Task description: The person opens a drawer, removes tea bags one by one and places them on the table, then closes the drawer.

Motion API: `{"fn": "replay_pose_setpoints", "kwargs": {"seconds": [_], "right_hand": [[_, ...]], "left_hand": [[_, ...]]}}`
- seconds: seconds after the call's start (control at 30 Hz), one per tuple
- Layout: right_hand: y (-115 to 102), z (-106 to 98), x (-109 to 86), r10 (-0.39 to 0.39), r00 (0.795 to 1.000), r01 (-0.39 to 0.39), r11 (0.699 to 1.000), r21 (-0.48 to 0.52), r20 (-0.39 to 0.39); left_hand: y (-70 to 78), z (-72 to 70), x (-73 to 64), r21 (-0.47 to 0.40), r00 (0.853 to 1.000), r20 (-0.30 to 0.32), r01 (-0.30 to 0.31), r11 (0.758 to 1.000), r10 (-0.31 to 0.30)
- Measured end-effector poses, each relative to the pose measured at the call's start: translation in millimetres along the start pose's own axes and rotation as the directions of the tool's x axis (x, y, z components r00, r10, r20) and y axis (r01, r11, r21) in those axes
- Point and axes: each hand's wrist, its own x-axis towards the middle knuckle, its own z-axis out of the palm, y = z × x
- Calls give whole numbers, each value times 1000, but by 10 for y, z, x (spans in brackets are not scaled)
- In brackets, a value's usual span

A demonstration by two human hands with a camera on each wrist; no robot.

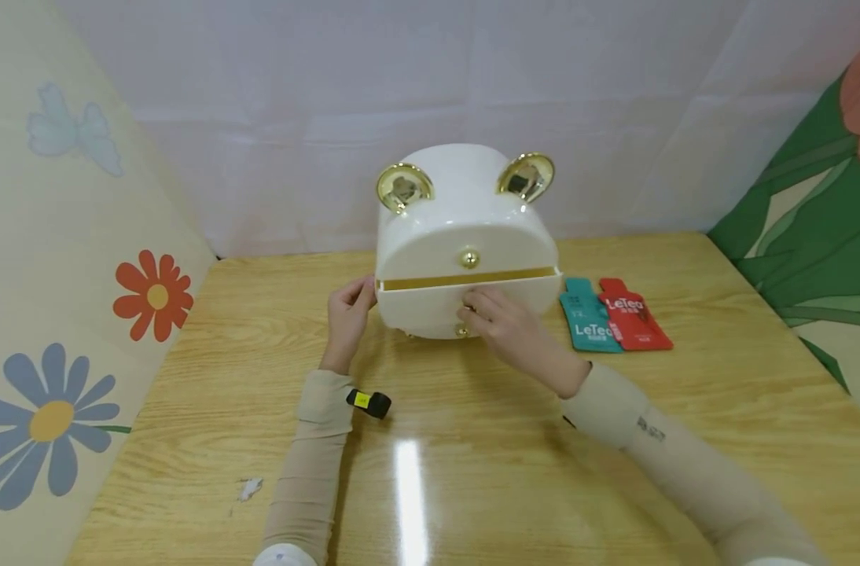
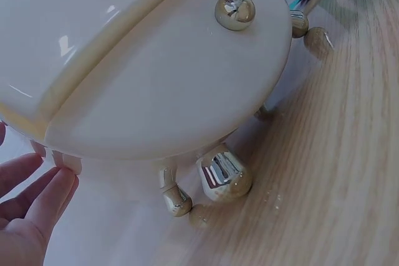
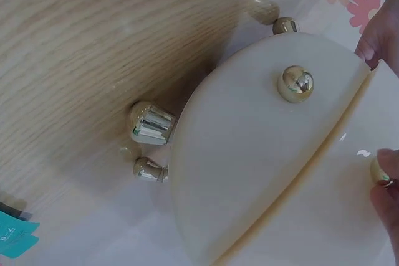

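Note:
A glossy white box (image 1: 465,185) with gold ears and a rounded front stands on the table. Gold knobs mark its drawer fronts, and the middle drawer (image 1: 423,305) sticks out a little, with a narrow gap above it. My right hand (image 1: 504,326) pinches this drawer's gold knob (image 3: 378,171) between thumb and finger. At the box's left side is my left hand (image 1: 348,314), its extended fingertips (image 2: 62,182) touching the wall. The bottom drawer (image 2: 156,91) carries another gold knob (image 2: 235,10). Short gold feet (image 2: 224,172) hold the box up.
Right of the box lie a teal pouch (image 1: 589,318) and a red pouch (image 1: 635,318), partly overlapping. A black strap with a yellow label (image 1: 369,402) is beside the left sleeve. A white-patterned cloth backdrop (image 1: 281,141) rises behind the wooden table (image 1: 472,464).

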Motion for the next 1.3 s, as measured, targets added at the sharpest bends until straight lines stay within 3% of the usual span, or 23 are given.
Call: {"fn": "replay_pose_setpoints", "kwargs": {"seconds": [0.23, 0.6, 0.9, 1.3], "right_hand": [[61, 9, 26, 23, 999, -24, 1000, 5, 47], [106, 24, 74, 2, 999, -2, 1000, -8, 44], [111, 47, 114, 42, 996, -38, 998, -39, 84], [88, 89, 90, 15, 1000, -14, 998, -57, 22]], "left_hand": [[-11, 15, -6, -27, 1000, -1, -3, 1000, 3], [-17, 10, 8, -24, 1000, -8, -13, 1000, 13], [-7, -16, 3, -20, 1000, 13, -26, 999, 27], [-6, -1, 3, -18, 1000, 14, 2, 1000, -2]]}}
